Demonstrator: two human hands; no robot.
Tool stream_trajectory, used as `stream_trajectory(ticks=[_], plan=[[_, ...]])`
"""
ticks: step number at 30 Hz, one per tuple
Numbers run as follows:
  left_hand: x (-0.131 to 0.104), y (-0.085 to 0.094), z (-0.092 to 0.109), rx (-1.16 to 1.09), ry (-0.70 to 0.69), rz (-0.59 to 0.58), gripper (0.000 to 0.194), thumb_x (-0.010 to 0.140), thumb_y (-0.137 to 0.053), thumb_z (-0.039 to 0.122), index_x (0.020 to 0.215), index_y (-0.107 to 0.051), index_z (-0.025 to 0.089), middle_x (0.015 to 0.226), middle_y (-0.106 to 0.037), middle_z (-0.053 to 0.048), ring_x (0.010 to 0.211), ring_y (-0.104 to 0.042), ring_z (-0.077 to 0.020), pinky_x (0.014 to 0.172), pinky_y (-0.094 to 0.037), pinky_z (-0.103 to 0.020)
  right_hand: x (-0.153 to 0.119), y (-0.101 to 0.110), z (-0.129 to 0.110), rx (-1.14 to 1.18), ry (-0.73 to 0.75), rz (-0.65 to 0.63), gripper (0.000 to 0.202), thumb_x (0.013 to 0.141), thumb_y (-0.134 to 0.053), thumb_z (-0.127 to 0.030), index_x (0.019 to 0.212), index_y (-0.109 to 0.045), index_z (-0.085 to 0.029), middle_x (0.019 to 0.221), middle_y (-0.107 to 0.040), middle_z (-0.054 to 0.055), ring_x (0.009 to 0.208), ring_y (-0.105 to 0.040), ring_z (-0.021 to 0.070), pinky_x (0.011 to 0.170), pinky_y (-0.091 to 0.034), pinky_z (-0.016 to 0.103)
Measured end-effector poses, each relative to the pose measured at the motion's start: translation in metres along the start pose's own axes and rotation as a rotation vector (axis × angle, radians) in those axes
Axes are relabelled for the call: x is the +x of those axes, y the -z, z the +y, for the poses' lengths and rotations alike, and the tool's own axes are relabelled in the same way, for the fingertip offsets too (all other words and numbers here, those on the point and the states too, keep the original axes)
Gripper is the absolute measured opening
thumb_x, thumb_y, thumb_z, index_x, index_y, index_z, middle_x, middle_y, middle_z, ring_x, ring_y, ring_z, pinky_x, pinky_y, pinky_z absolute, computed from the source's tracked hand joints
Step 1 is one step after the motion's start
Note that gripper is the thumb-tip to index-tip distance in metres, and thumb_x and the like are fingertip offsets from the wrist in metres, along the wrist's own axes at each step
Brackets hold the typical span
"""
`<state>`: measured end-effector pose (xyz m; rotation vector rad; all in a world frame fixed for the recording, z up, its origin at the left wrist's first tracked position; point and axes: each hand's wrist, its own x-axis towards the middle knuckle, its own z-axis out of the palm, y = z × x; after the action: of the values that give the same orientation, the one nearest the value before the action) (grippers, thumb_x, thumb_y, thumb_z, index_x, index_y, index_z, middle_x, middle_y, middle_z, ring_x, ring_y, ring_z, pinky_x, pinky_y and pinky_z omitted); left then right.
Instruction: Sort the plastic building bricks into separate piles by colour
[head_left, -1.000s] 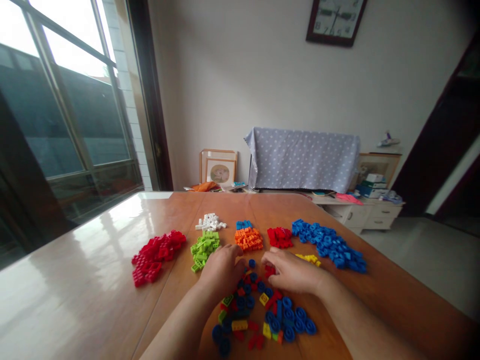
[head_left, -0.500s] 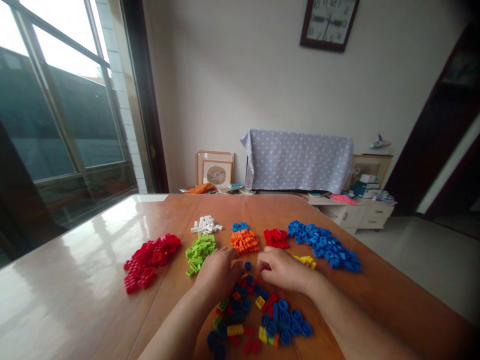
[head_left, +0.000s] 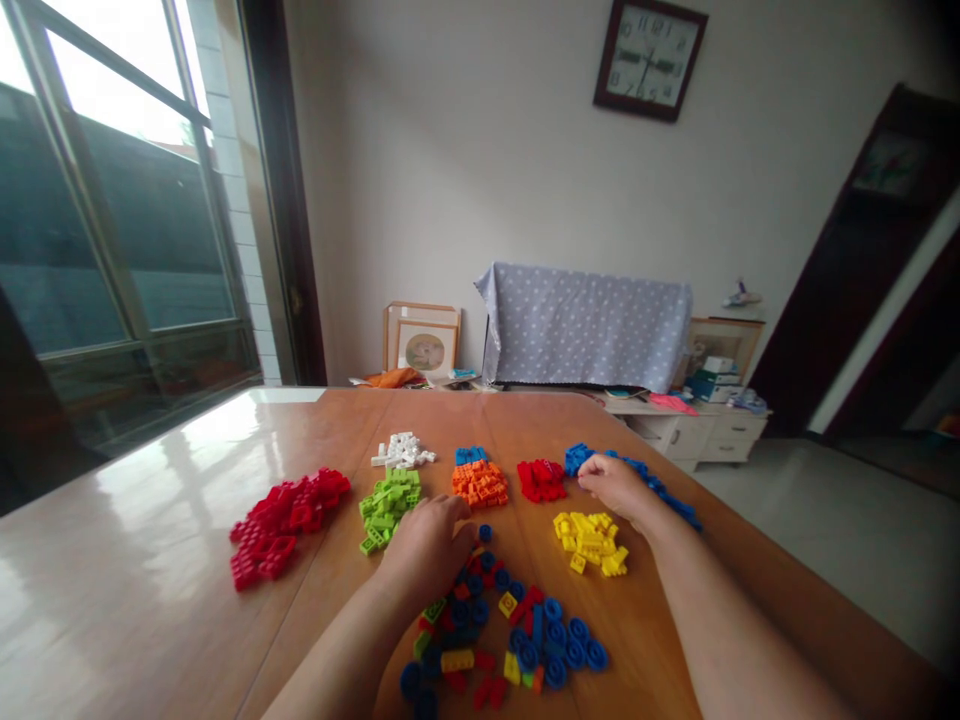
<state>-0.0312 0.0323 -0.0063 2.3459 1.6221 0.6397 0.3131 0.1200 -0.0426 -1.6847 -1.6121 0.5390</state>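
My right hand (head_left: 616, 484) reaches over the pile of blue bricks (head_left: 667, 498) at the right, beyond the yellow bricks (head_left: 589, 540). Its fingertips are pinched together, and whatever they hold, if anything, is hidden. My left hand (head_left: 427, 535) hovers at the far end of a mixed heap of bricks, its thumb apart from its curled fingers; nothing shows in it. A round blue piece (head_left: 485, 533) lies just right of that thumb. The mixed heap has round blue pieces (head_left: 555, 635), a long yellow brick (head_left: 457, 660) and red, green and orange ones.
Sorted piles stand on the wooden table (head_left: 165, 530): dark red bricks (head_left: 289, 525), lime green bricks (head_left: 388, 508), white bricks (head_left: 403, 450), orange bricks (head_left: 480, 484), a few blue bricks (head_left: 470, 455) behind them, and bright red bricks (head_left: 541, 480). A low cabinet (head_left: 705, 437) stands beyond.
My right hand has moved right and away from me, from beside the mixed heap to the blue pile, uncovering the yellow bricks. My left hand stays near the green pile. The view has shifted slightly.
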Motion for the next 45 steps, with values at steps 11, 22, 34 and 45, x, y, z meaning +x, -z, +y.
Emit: stream_trajectory(ticks=[11,22,34,45], plan=[[0.000,-0.002,-0.003,-0.022,-0.025,0.033,0.019,0.089,-0.053,0.031,0.097,-0.067,0.023,0.099,-0.070,-0.006,0.096,-0.063,-0.0217,0.080,-0.045,-0.027,0.002,-0.007,0.001,0.150,-0.153,-0.122,0.024,0.078,-0.059,-0.022,0.100,-0.066,-0.016,0.074,-0.068,0.004,0.069,-0.063,0.0163,0.060,-0.046,0.024],[-0.001,0.003,0.003,-0.002,0.020,-0.015,0.022,0.090,-0.052,0.033,0.100,-0.068,0.023,0.103,-0.070,-0.007,0.100,-0.062,-0.0223,0.083,-0.045,-0.028,0.001,-0.008,-0.005,0.295,-0.230,-0.163,0.035,0.084,-0.056,-0.021,0.118,-0.060,-0.016,0.113,-0.069,0.015,0.091,-0.069,0.0177,0.074,-0.054,0.025],[0.000,-0.006,-0.007,-0.003,-0.038,0.041,0.019,0.089,-0.052,0.033,0.098,-0.066,0.024,0.100,-0.070,-0.005,0.094,-0.062,-0.0209,0.079,-0.043,-0.027,-0.003,-0.008,-0.011,0.206,-0.273,-0.135,0.024,0.079,-0.055,-0.017,0.102,-0.060,-0.017,0.083,-0.071,0.006,0.068,-0.064,0.0133,0.054,-0.040,0.020],[0.000,-0.006,-0.006,-0.009,-0.044,0.044,0.019,0.089,-0.053,0.033,0.098,-0.066,0.024,0.100,-0.070,-0.005,0.095,-0.062,-0.0212,0.079,-0.044,-0.027,-0.006,-0.008,-0.014,0.285,-0.210,-0.132,0.034,0.079,-0.058,-0.024,0.112,-0.058,-0.017,0.104,-0.071,0.011,0.087,-0.068,0.0176,0.070,-0.050,0.026]])
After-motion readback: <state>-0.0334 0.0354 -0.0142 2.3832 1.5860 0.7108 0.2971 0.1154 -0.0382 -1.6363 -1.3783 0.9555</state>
